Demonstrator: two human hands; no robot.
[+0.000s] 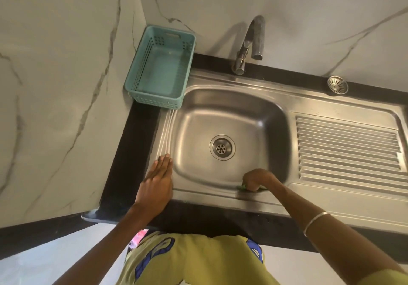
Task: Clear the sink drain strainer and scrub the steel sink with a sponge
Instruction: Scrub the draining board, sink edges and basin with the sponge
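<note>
Green sponge (242, 187), blurred, sits clamped in the right hand (258, 180) at the sink's (331, 106) lower rim; left hand (157, 180) rests flat, fingers straight, lower left.

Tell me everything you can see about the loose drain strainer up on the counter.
The strainer is a small round basket of shiny metal, with slotted holes radiating from a central knob. It sits upright, out of the drain, on the dark counter strip behind the sink's ribbed drainboard, near the wall. Neither hand touches it.
</note>
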